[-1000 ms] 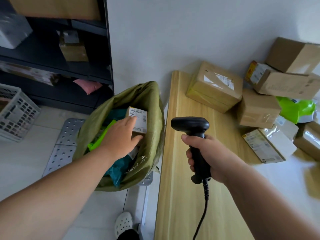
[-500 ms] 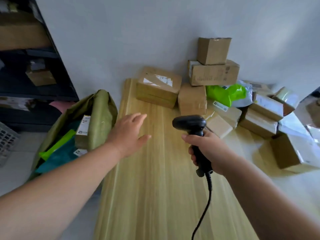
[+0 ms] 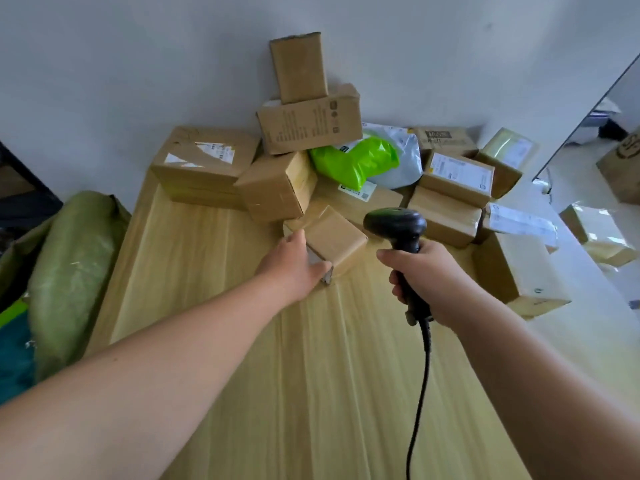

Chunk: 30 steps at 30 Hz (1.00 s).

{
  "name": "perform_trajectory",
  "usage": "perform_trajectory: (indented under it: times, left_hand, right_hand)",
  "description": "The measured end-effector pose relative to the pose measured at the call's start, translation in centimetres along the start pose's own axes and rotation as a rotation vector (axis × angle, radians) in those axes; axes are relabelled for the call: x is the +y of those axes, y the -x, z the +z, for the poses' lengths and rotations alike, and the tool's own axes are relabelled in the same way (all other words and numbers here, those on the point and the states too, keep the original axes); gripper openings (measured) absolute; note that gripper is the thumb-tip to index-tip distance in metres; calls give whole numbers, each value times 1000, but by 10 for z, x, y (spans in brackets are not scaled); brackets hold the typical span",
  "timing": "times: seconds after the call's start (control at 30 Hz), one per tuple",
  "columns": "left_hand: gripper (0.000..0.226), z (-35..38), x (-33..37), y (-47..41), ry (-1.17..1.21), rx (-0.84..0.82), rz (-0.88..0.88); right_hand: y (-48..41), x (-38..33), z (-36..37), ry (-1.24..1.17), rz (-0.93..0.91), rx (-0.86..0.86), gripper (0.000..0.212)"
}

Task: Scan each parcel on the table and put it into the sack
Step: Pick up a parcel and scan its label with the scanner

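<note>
Two hands busy: the left hand [image 3: 292, 270] grips a small brown parcel [image 3: 341, 239] on the table [image 3: 214, 258], the right hand [image 3: 433, 282] is wrapped round the scanner [image 3: 396, 225] just beside it, sack [image 3: 74, 271] well off left of both.

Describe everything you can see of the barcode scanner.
The barcode scanner is a black, pistol-shaped handheld unit that looks like matte plastic. Its rounded head sits above the handle and seems to face away, toward the parcel pile. The right hand grips the handle and hides most of it. A black cable leaves the handle's base and runs down out of frame over the wooden table.
</note>
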<state>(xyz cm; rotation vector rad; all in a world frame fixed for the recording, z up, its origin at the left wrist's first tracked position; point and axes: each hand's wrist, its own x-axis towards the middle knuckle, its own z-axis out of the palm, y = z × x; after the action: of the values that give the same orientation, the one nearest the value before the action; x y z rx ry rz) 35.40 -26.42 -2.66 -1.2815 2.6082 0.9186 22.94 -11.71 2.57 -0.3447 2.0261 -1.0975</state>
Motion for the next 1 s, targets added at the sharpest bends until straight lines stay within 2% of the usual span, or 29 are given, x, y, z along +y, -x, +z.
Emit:
perform_trajectory:
  times: [0.1,0.23,0.37,0.53,0.63,0.7,0.77,0.9,1.0]
  left_hand:
    - [74,19,8,-12,107,-17,-145]
    - [57,31,6,-21,304,-3,-263]
    - [46,41,2,-27,550,-14,-280]
    - [50,52,8,-16,695,-17,-282]
    - [61,55,13,0,639,19,-238]
    - [71,55,19,13,507,59,-180]
    - [69,56,28,27,359,70,-106]
    - [60,63,47,44,198,-87,-29]
    - [56,68,60,41,336,-181,-15]
  right_hand:
    - [-29,8,-2,1,-64,57,13]
    - [-62,10,12,30,-141,69,11]
    - [-79,12,27,-4,-159,-16,16]
    - [-66,24,26,-31,-121,-37,16]
    - [-48,37,17,-47,-70,-62,14]
    - [-35,47,11,-53,-25,-84,14]
    - [-23,56,4,-59,11,-76,17]
    - [-6,69,-16,-111,26,27,9]
    - [-1,76,-29,-116,6,85,8]
